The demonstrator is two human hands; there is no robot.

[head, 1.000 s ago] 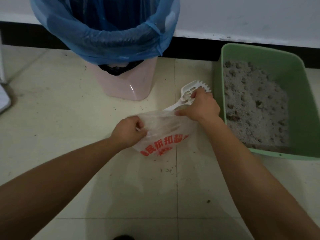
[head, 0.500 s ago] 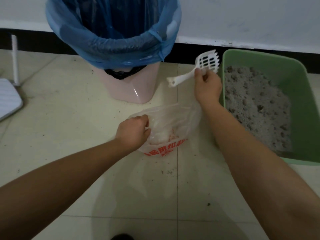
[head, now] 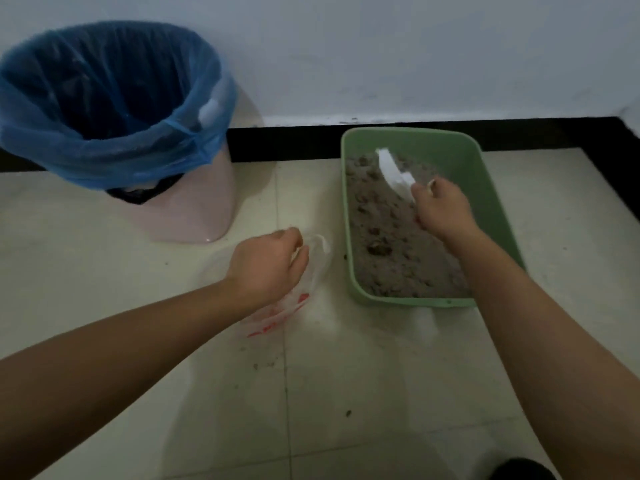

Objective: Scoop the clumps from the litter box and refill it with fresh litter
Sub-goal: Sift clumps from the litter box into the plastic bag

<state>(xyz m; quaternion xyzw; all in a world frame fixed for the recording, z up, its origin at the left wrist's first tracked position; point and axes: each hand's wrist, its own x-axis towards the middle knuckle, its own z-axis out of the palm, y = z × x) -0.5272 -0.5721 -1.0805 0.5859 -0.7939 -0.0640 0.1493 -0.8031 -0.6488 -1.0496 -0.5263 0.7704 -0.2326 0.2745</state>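
Note:
A green litter box (head: 498,216) sits on the floor by the wall, filled with grey litter (head: 388,237) that holds several darker clumps. My right hand (head: 441,209) is over the box, shut on a white slotted scoop (head: 393,173) whose head points toward the far left corner of the litter. My left hand (head: 268,265) is left of the box, gripping the top of a thin clear plastic bag with red print (head: 287,306) that lies on the floor.
A pink bin lined with a blue bag (head: 114,109) stands at the back left against the white wall. A black skirting strip (head: 287,143) runs behind. Crumbs of litter dot the tiled floor (head: 277,365).
My right hand has carried the scoop from above the floor beside the bin into the litter box. The left hand kept hold of the bag. The view has shifted right.

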